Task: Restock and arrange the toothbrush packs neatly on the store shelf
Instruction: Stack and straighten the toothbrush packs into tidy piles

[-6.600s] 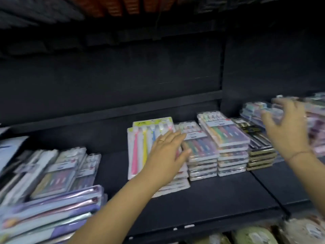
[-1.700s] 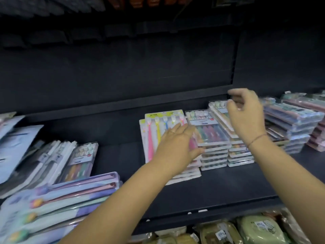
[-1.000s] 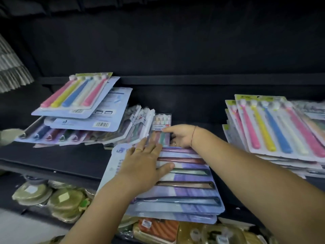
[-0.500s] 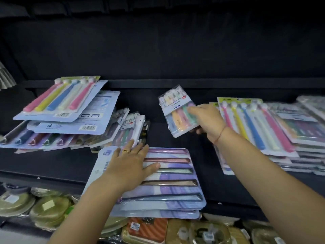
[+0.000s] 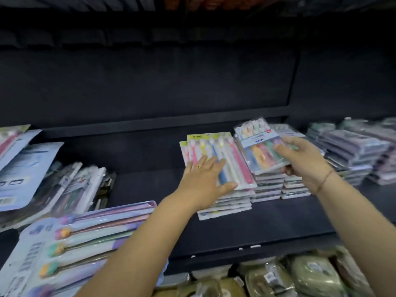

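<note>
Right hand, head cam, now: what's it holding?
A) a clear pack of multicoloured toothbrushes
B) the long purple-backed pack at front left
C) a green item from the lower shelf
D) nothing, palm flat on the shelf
A: the right hand grips the clear pack, thumb on top and fingers curled under it, above the stack of similar packs. The left hand lies flat on the yellow-topped pack.

A matte black back panel (image 5: pixel 150 86) rises behind the dark shelf board (image 5: pixel 278 221), dimly lit.
</note>
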Demonstrator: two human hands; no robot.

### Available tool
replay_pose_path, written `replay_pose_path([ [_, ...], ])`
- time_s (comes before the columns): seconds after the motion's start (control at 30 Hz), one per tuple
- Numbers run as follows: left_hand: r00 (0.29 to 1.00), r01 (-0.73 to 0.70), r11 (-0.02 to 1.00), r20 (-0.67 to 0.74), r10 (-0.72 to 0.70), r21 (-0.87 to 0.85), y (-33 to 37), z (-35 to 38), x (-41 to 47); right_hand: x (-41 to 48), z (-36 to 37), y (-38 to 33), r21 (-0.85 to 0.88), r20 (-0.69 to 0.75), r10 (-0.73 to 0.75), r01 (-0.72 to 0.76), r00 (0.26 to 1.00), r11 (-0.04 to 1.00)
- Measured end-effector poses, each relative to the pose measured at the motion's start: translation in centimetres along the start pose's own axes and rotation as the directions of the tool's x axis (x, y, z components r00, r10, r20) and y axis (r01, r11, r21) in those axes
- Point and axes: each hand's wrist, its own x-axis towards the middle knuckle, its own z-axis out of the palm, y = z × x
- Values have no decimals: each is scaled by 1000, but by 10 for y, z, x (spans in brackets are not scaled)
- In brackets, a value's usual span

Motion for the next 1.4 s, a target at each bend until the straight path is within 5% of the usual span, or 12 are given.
replay_pose_path([
  [0.2, 998, 63, 996, 18, -62, -62, 3, 21, 11, -2, -8, 14, -329, 10, -55, 55, 998, 943],
  [0.37, 995, 89, 995, -39, -91, -48, 6, 26, 13, -21, -5, 25, -830, -3, -320, 176, 947, 530],
  [0.53, 995, 93, 995, -37, -95, -35, 7, 27, 12, -2, 0, 44, -715, 234, -415, 444, 880, 540],
  [0.83, 995, 93, 993, -22, -95, -71, 7, 22, 5, -1, 10, 48, -783, 101, -522, 392, 847, 484],
  [0.97, 976, 159, 983, -136, -170, -88, -29, 1, -28, -46, 54, 13, -460, 131, -719, 685, 682, 565],
  [1.03, 945, 263, 965, -194, -262, -17, -70, -9, -57, -69, 94, -5, -243, 265, -683, 733, 681, 636],
  [1.13, 870, 480, 874, -167, -464, 74, -140, -16, -105, -86, 167, -26, -34, 537, -400, 493, 743, 869],
  [1.23, 807, 589, 805, -88, -583, 74, -190, -17, -145, -72, 244, -31, -69, 751, -27, 119, 660, 991],
  [1.33, 778, 625, 780, -54, -626, -30, -212, -17, -168, -61, 311, -26, -99, 832, 256, -323, 491, 941],
  [1.4, 767, 635, 770, -68, -639, -68, -218, -14, -174, -59, 346, -19, -144, 840, 359, -470, 407, 871],
])
